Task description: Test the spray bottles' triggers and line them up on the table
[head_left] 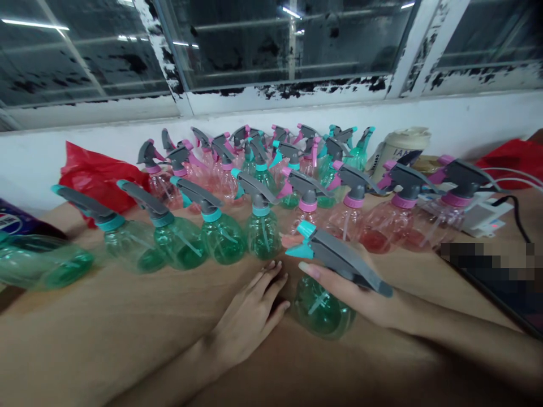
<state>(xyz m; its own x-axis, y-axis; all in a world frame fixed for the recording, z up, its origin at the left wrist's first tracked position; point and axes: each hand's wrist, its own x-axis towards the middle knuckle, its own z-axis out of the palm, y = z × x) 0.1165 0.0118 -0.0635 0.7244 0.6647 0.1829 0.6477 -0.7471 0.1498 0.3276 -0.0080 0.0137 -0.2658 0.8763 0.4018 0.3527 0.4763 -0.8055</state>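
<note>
White light streaks [36, 25] glare in windowpanes [233, 56] before us, above a dim tabletop [139, 311] shadowed at its near side, softly blurred and stretched toward the edges.

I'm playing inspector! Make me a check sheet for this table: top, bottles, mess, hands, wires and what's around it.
Surface: brown, wood-look table.
Job's things: round, clear green plastic spray bottle with grey-and-turquoise trigger head, held; clear green and pink plastic spray bottles in rows behind.
Clutter: crumpled red plastic bag at left; cream cylindrical container with lettering at back; flat black object at right, partly blurred out.
Hands: right hand grips the bottle near its trigger head; left hand rests on the table.
Cables: thin black cable at right.
Surroundings: white wall, dark-paned window.
</note>
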